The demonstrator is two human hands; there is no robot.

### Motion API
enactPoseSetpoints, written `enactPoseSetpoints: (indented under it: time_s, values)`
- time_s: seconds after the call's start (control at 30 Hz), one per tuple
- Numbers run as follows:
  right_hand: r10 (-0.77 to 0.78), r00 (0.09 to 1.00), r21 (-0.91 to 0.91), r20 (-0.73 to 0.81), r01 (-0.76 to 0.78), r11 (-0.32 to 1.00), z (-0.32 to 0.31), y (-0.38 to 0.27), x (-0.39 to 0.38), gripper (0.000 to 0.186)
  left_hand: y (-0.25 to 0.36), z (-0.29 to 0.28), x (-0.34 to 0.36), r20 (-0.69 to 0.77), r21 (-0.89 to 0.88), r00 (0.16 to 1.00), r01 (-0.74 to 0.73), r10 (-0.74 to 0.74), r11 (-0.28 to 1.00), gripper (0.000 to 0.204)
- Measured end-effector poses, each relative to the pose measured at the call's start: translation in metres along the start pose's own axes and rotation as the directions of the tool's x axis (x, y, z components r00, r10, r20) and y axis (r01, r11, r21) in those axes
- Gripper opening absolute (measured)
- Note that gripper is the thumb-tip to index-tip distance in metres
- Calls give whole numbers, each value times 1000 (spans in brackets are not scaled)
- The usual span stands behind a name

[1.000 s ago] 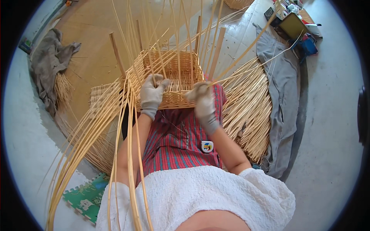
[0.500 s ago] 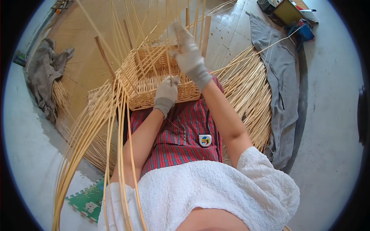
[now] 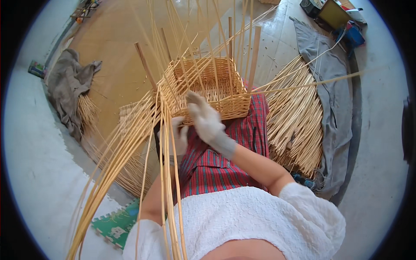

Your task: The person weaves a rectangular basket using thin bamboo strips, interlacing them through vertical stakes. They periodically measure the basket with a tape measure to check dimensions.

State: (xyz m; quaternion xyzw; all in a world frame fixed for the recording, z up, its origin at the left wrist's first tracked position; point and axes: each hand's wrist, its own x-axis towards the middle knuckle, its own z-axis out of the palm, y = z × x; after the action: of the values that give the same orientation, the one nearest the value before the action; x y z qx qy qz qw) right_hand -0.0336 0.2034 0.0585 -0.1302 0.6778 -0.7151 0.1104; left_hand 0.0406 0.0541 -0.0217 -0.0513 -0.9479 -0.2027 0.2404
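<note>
A rectangular wicker basket [image 3: 236,106] rests on my lap, its upright canes and flat wooden stakes rising from the walls. My right hand [image 3: 207,121], in a pale work glove, is at the basket's near wall, blurred, with its fingers stretched out and nothing visible in them. At the near left corner my gloved left hand [image 3: 175,141] sits partly hidden behind hanging canes. Its thumb and fingers look apart, close to the basket's underside. A thick bundle of long canes [image 3: 117,149] fans from that corner down to the left, some strands passing over my left arm.
A big pile of cut canes [image 3: 299,121] lies to the right beside a grey cloth [image 3: 336,112]. On the left is another grey cloth [image 3: 69,89] over more canes. A loose cane [image 3: 312,82] sticks out rightward from the basket. Boxes [image 3: 331,15] stand far right.
My right hand has come down and left from the upright canes to the near wall. My left hand has left the front rim for the near left corner. The whole view has shifted.
</note>
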Motion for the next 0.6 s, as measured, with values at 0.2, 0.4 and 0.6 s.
enactPoseSetpoints:
  time_s: [0.2,0.4,0.6]
  values:
    - [141,916,-373,-377,-289,882,91,50,109,117,-45,1,24,188,10,963,197,-196,980,53]
    - [380,796,-155,-471,-499,853,95,37,103,120,-45,11,40,226,-71,942,272,-250,960,54]
    - [-107,904,110,-414,166,980,100,38,97,67,-41,8,56,239,-123,927,326,-290,938,55]
